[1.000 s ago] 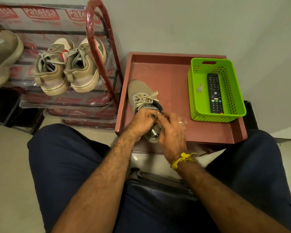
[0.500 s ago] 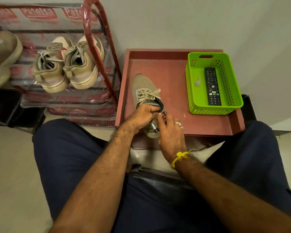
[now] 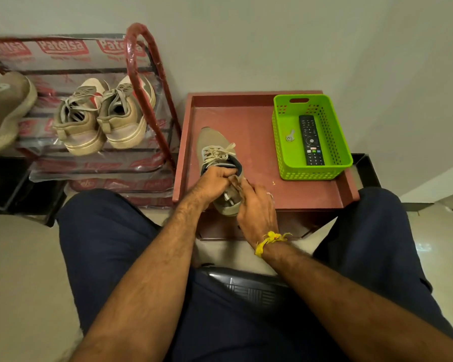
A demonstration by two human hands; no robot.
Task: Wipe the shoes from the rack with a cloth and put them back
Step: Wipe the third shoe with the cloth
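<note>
A: Head cam. Where's the shoe?

B: Tan shoe (image 3: 215,163) sits on the red tray (image 3: 256,121), toe twd the wall, heel at the near edge, just over it. Laces tied.

A: Hands?

B: Left hand (image 3: 212,182) grips the collar at the heel opening, fingers curled over the rim. Right hand (image 3: 256,207) is against the heel's right side, fingers bent round it. There's a brownish bit between the two hands at the heel, maybe the cloth, but can't tell for sure. Yellow thread (image 3: 270,240) on the right wrist.

A: Rack?

B: Red shoe rack (image 3: 139,74) left of the tray, w/ plastic wrap on it. A beige pair (image 3: 102,118) stands on its shelf, heels twd the camera, side by side & touching. Another tan shoe (image 3: 5,111) at the far left, cut off by the frame.

A: Anything else on the tray?

B: Green basket (image 3: 311,168) at the right rear corner, well apart from the shoe. Inside: black remote (image 3: 310,139) lying lengthwise, small key (image 3: 290,135) just left of it. Person's seated, dark trousers (image 3: 110,246), knees either side.
</note>
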